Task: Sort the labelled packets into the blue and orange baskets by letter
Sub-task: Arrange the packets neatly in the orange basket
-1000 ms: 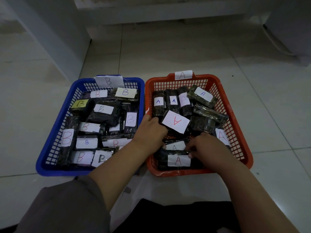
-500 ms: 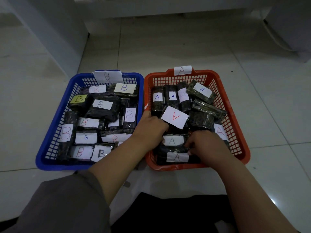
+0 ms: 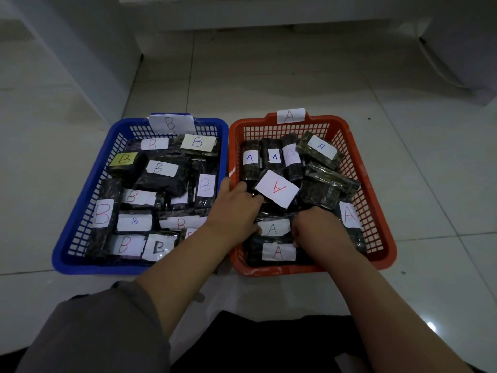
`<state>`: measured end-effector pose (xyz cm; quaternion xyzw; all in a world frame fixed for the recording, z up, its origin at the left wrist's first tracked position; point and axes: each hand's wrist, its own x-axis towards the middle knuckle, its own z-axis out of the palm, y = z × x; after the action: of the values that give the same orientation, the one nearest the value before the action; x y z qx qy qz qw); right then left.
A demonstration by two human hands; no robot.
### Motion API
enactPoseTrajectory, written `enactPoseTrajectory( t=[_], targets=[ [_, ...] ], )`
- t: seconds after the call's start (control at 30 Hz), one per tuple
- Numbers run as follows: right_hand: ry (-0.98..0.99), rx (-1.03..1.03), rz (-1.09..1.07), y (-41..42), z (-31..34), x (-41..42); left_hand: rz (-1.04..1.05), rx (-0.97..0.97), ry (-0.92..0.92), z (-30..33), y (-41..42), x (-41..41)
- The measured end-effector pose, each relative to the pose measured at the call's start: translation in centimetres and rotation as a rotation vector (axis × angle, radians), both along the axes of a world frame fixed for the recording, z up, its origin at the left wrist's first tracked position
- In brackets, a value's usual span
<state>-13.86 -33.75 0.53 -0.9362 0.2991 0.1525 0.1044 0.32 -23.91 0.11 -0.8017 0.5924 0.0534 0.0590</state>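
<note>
A blue basket (image 3: 102, 267) tagged B sits on the left, filled with several dark packets labelled B (image 3: 158, 168). Beside it, the orange basket (image 3: 282, 271) tagged A holds several dark packets labelled A (image 3: 274, 157). Both my hands are inside the orange basket. My left hand (image 3: 236, 211) has its fingers curled on the left end of a packet with an upside-down red A label (image 3: 277, 188). My right hand (image 3: 317, 230) curls its fingers round the right end of a packet labelled A (image 3: 273, 228) lying between the two hands. Another A packet (image 3: 278, 251) lies in front.
The baskets stand side by side on a pale tiled floor (image 3: 269, 84). A white wall or cabinet base (image 3: 80, 63) rises at the back left and a white unit with a cable (image 3: 457, 63) at the back right. My grey sleeve (image 3: 94, 332) fills the lower left.
The A label between my hands has come into fuller view as the hands eased apart. Both hands stay in the orange basket; the view has shifted slightly.
</note>
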Motion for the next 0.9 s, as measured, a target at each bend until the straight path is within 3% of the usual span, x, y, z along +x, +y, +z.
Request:
enactPoseTrajectory(
  t=[0.6, 0.77, 0.9],
  targets=[
    [0.04, 0.004, 0.066, 0.1, 0.4, 0.1, 0.168, 0.039, -0.003, 0.9, -1.3, -0.9],
    [0.018, -0.057, 0.101, 0.5, 0.1, 0.8, 0.123, -0.023, -0.03, 0.5, -0.5, -1.0],
    [-0.06, 0.124, -0.057, -0.3, -0.1, -0.3, 0.114, -0.179, -0.014, 1.0, -0.7, -0.8]
  ],
)
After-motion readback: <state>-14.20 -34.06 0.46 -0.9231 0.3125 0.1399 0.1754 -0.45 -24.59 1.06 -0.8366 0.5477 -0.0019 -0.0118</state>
